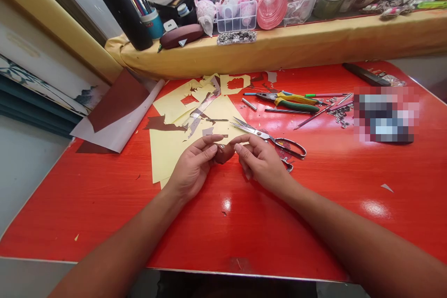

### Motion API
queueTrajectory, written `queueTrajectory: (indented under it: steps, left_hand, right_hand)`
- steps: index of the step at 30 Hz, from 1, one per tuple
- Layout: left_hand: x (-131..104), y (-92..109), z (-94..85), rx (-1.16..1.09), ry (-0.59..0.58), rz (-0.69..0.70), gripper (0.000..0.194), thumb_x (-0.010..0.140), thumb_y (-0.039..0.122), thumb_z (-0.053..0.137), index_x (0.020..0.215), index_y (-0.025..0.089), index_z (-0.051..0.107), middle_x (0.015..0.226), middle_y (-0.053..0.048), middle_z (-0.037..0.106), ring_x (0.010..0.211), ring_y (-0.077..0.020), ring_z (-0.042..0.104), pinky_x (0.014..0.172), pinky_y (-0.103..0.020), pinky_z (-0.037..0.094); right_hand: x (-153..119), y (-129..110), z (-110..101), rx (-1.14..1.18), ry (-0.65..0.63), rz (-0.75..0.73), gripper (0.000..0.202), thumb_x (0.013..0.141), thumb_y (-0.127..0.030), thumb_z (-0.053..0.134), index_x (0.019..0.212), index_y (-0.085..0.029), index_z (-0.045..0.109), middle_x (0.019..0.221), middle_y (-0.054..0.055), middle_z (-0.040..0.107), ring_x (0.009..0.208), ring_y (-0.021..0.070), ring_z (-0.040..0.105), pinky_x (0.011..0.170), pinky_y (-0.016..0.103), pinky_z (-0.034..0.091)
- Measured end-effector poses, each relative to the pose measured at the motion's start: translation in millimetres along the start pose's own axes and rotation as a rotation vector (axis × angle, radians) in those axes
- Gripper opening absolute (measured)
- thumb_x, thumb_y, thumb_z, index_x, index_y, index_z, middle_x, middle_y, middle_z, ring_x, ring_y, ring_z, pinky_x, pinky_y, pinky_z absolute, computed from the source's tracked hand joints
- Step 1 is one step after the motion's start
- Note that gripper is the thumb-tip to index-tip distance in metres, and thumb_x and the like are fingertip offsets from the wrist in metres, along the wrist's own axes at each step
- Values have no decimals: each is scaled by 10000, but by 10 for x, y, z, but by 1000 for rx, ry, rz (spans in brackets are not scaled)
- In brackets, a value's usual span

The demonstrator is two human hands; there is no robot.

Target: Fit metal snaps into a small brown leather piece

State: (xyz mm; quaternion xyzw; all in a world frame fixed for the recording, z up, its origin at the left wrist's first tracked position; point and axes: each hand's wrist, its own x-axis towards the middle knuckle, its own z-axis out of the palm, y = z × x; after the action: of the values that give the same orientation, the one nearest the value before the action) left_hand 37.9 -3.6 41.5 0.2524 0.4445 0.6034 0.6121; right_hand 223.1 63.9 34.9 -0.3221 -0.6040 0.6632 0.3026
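Note:
Between my two hands, above the red table, is a small curved brown piece (224,154) with a round metal snap (222,146) near its left end. My left hand (196,163) pinches the left end between thumb and fingers, beside the snap. My right hand (257,157) has thumb and forefinger closed on the right end. Scissors (260,134) lie partly open just behind my right hand. Yellow paper sheets (164,149) and brown scraps (162,124) spread behind my left hand.
Pliers (289,101), pens and a pencil (323,111) lie at the back right near scattered metal snaps (342,114). A brown sheet (118,98) rests at the left. Jars, a clear box (236,16) and a dark tube (118,4) stand on the ledge behind.

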Motion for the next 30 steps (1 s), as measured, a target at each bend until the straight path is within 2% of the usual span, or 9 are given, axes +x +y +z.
queueTrajectory:
  steps: [3, 6, 8, 11, 13, 19, 24, 30]
  left_hand:
    - [-20, 6, 9, 2, -52, -9, 268, 878, 283, 836, 1135, 217, 800, 952, -47, 791, 975, -217, 754, 1086, -447, 517]
    - [-29, 15, 27, -16, -59, 3, 275, 862, 277, 849, 1127, 218, 804, 887, -20, 759, 1008, -238, 757, 1109, -469, 506]
    - [-25, 23, 34, -23, -48, 9, 277, 844, 281, 867, 1108, 218, 812, 864, -17, 751, 995, -229, 752, 1061, -421, 529]
    - [-13, 31, 31, -8, -24, 17, 280, 829, 289, 882, 1093, 217, 824, 872, -23, 756, 888, -166, 703, 916, -309, 548]
    - [-9, 30, 23, -13, -20, 7, 284, 831, 286, 879, 1101, 217, 826, 881, -25, 755, 866, -147, 671, 884, -281, 535]
    - [-22, 13, 9, -41, -65, -31, 322, 869, 309, 829, 1166, 187, 805, 1046, -73, 747, 971, -184, 648, 884, -297, 518]
    - [-22, 17, 1, -35, -96, -59, 360, 882, 289, 814, 1228, 196, 782, 1118, -87, 728, 950, -174, 628, 835, -275, 502]
    - [-22, 39, 12, -5, -121, -42, 475, 779, 182, 886, 1241, 199, 774, 1076, -76, 729, 914, -159, 623, 824, -271, 490]
  right_hand:
    - [5, -13, -8, 18, -5, 2, 348, 1025, -477, 593, 1218, -189, 618, 508, -108, 496, 395, 118, 488, 421, 235, 407]
    - [12, -25, -14, 38, -7, 20, 393, 1026, -492, 578, 1264, -181, 611, 509, -109, 492, 391, 121, 484, 411, 236, 404]
    - [17, -23, -18, 48, -23, 31, 377, 1020, -519, 579, 1198, -189, 622, 506, -106, 495, 380, 119, 473, 394, 235, 384]
    - [23, -10, -24, 42, -57, 45, 344, 992, -552, 620, 968, -209, 606, 495, -99, 490, 381, 111, 471, 392, 232, 367]
    - [24, -5, -28, 42, -61, 54, 367, 972, -564, 651, 879, -218, 571, 487, -97, 484, 382, 107, 472, 394, 230, 365]
    - [28, -25, -51, 132, 10, 70, 390, 957, -584, 676, 871, -224, 556, 500, -98, 491, 371, 99, 470, 380, 221, 356]
    - [48, -20, -66, 197, 61, 74, 393, 946, -569, 709, 843, -227, 544, 512, -101, 474, 363, 90, 452, 356, 207, 335]
    - [50, -17, -67, 227, 79, 85, 400, 929, -575, 731, 849, -225, 557, 505, -100, 468, 368, 89, 443, 348, 197, 323]
